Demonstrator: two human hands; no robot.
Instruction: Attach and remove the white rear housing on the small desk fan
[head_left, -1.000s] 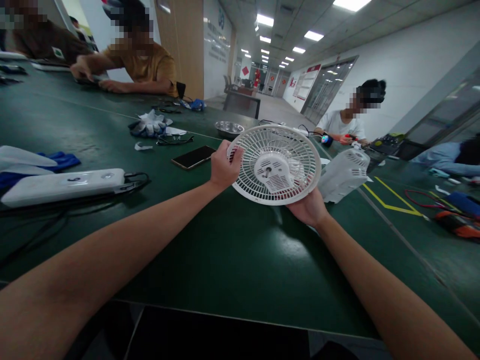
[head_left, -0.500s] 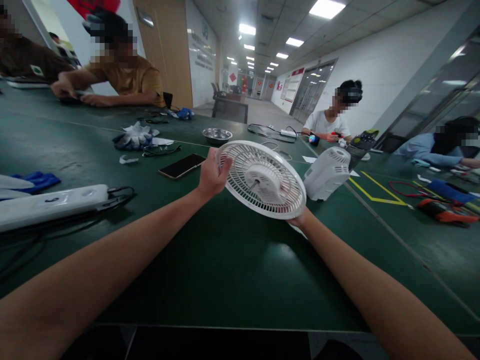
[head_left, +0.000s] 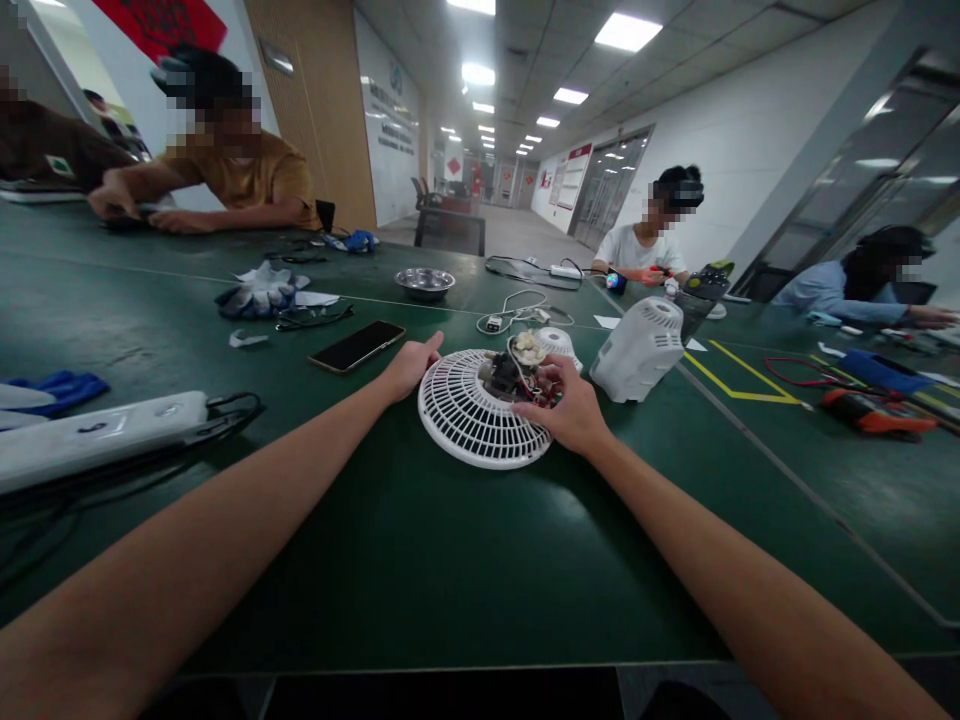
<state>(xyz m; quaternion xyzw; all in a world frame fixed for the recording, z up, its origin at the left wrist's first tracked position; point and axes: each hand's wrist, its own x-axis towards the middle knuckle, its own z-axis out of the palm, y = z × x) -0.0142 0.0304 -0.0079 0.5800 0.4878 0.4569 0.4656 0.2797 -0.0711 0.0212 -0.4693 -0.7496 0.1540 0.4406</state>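
"Back from the bench's (head_left: 465,580) near edge: which item?"

"Fan grille (head_left: 480,430), white, one. A second ago I held it up, tilted, shaft towards me; now it lies nearly flat, motor (head_left: 504,378) uppermost, wires (head_left: 534,386) showing, shaft out of sight."

"Meaning?"

"By my judgement, motor and wires can now be got at from above."

"Hands?"

"Left hand (head_left: 409,370): at the grille's left rim, fingers partly hidden; whether it grips, I cannot tell. Right hand (head_left: 579,408): thumb and fingers curved about the wires; how firmly, I cannot tell."

"Surroundings?"

"Phone (head_left: 358,347), dark screen, just beyond my left hand. White casing (head_left: 641,350), standing, to the right. Metal bowl (head_left: 425,284), towards the bench's far edge."
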